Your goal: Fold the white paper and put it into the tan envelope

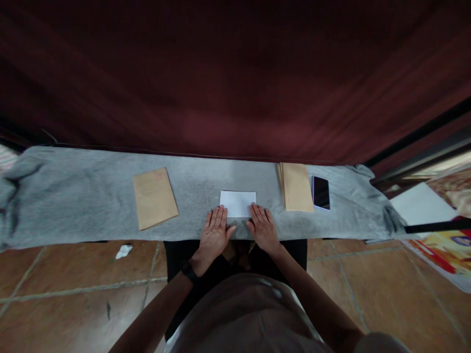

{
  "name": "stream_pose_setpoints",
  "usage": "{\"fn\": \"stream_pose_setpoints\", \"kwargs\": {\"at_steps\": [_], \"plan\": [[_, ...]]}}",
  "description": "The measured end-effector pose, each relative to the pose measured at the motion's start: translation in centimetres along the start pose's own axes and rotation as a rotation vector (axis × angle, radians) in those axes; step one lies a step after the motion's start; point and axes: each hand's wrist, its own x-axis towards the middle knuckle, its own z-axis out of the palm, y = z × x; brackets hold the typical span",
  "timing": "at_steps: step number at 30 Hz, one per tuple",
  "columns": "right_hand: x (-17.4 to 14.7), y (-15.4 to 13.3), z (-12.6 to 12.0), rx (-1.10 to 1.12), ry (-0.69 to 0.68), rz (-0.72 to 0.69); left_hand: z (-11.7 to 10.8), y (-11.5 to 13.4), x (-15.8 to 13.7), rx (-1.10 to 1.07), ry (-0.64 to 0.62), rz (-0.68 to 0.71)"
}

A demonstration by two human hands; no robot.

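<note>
A white sheet of paper (238,203), small and rectangular, lies flat on the grey cloth in front of me. My left hand (215,233) rests palm down, its fingertips at the paper's near left corner. At the near right corner, my right hand (264,229) also lies flat, with fingers stretched out. Neither hand grips anything. A brown envelope (155,197) lies slightly turned to the left. On the right is a small stack of brown envelopes (298,189), fanned a little at its left side.
A phone (321,192) with a dark screen lies beside the stack. Grey cloth (91,196) covers the narrow table. A dark red curtain (235,88) hangs along its far edge. White paper (423,203) is at the far right; a crumpled white scrap (123,251) lies on the tiled floor.
</note>
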Motion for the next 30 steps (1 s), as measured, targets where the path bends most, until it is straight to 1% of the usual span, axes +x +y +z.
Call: {"fn": "stream_pose_setpoints", "kwargs": {"at_steps": [2,4,7,9,12,14,19,22,24,26,30], "plan": [[0.0,0.0,-0.1,0.007,0.004,0.003,-0.1,0.7,1.1,-0.013,0.014,-0.002],[0.0,0.0,-0.1,0.009,0.009,0.003,0.1,1.6,2.7,-0.033,0.002,0.028],[0.0,-0.1,-0.1,0.011,0.015,0.0,0.9,2.4,4.9,-0.052,-0.062,0.07],[-0.1,0.0,-0.3,0.022,0.016,0.002,1.6,2.3,5.6,-0.049,-0.097,0.069],[0.1,-0.3,-0.6,0.051,0.018,0.031,2.2,1.5,5.5,-0.031,-0.099,0.07],[1.1,-0.9,-0.7,0.08,0.023,0.057,2.4,0.9,5.1,-0.014,-0.089,0.079],[5.7,-3.3,0.0,0.213,-0.023,0.026,2.6,0.4,4.9,0.025,-0.128,0.126],[7.7,-3.7,1.0,0.19,-0.065,0.02,2.6,0.3,5.0,0.037,-0.128,0.119],[8.0,-3.2,1.5,0.137,-0.078,0.014,2.6,0.4,4.9,0.033,-0.111,0.101],[7.7,-2.4,1.8,0.095,-0.071,0.009,2.5,0.4,4.9,0.016,-0.09,0.081],[6.3,-0.7,1.8,0.047,-0.013,0.009,2.3,0.0,4.7,-0.032,-0.038,0.035]]}}
